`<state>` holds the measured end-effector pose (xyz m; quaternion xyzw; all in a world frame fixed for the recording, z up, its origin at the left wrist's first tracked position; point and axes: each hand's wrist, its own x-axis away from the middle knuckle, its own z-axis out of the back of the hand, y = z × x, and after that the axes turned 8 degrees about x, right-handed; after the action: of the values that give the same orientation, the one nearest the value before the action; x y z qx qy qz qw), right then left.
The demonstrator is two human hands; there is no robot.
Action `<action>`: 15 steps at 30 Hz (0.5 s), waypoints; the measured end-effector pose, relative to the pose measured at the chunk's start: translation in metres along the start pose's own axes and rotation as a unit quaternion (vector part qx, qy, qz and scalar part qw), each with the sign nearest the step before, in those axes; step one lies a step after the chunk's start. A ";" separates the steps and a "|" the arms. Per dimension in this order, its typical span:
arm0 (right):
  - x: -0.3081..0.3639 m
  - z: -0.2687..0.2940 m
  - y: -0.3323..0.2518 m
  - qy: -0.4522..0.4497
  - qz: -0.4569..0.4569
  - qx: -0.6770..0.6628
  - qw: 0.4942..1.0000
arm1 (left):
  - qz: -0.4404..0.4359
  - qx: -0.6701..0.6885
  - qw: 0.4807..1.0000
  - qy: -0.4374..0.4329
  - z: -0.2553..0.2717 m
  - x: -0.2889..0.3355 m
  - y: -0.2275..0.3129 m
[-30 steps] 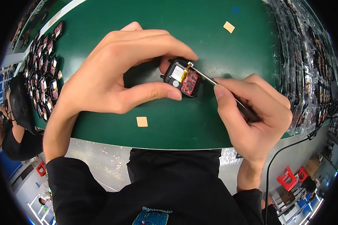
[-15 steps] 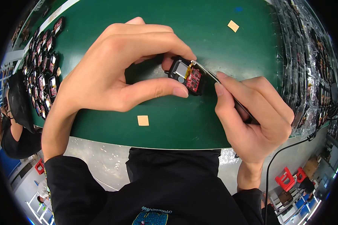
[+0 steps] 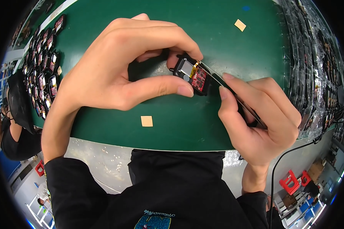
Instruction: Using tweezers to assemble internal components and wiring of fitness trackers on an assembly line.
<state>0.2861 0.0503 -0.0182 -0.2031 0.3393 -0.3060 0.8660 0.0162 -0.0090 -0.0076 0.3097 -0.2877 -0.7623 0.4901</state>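
Between the thumb and fingers of my left hand [image 3: 118,65] is a small black device housing [image 3: 205,88], tilted and held above the green table. Its inside faces up and shows a red circuit board [image 3: 199,79], a silver rectangular part [image 3: 187,68] and a bit of yellow tape or film. My right hand [image 3: 262,118] pinches a pair of slim metal tweezers [image 3: 218,78] between thumb and index finger. The tips of the tweezers reach the upper edge of the housing, close to my left index fingertip. Whether they grip anything there is too small to tell.
Several similar open housings [image 3: 42,80] lie in rows along the table's left side. Stacked clear plastic trays [image 3: 313,68] of parts line the right. Beige paper squares [image 3: 146,121] lie on the green table [image 3: 179,129]. A black cable [image 3: 273,183] hangs at right. A person [image 3: 17,133] sits at left.
The tweezers have turned slightly, and their tips stay at the housing's upper edge. Both hands have barely shifted, and the view has moved a little.
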 end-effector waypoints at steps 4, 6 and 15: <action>-0.001 -0.001 -0.002 -0.006 0.003 0.012 1.000 | 0.007 0.005 1.000 -0.001 0.000 0.000 0.000; -0.003 0.002 0.001 -0.018 0.000 -0.003 1.000 | 0.002 0.012 1.000 -0.009 0.002 -0.001 -0.001; -0.004 0.006 0.002 -0.065 -0.067 -0.084 0.992 | -0.001 0.074 0.997 -0.035 0.009 -0.002 -0.009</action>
<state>0.2886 0.0551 -0.0129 -0.3168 0.2925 -0.3196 0.8437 0.0051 -0.0030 -0.0082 0.3189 -0.3596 -0.7498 0.4547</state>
